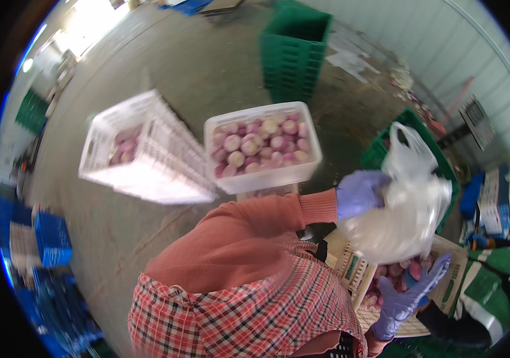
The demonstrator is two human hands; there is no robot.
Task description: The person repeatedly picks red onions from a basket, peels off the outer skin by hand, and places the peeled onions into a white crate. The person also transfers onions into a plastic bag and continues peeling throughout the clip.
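My left hand (pixel 362 193), in a purple glove, is closed on a translucent white plastic bag (pixel 400 221) near its top. The bag is full and bulging; its pale contents are blurred. One loop handle stands up above it. My right hand (pixel 405 297), also purple-gloved, is held with its fingers spread and nothing in it. It is over a beige crate (pixel 449 262) of purple-skinned onions or similar bulbs (pixel 393 270), just below the bag. A co-worker's blue-gloved hand is partly hidden behind my right hand.
A white tub (pixel 264 181) of purple-white bulbs stands on the floor beside stacked white crates (pixel 174 156). Tall green crates (pixel 293 58) stand behind. Another green crate (pixel 378 152) is beyond the bag, near a scale display (pixel 478 123). A co-worker in a green vest (pixel 483 286) is close at right.
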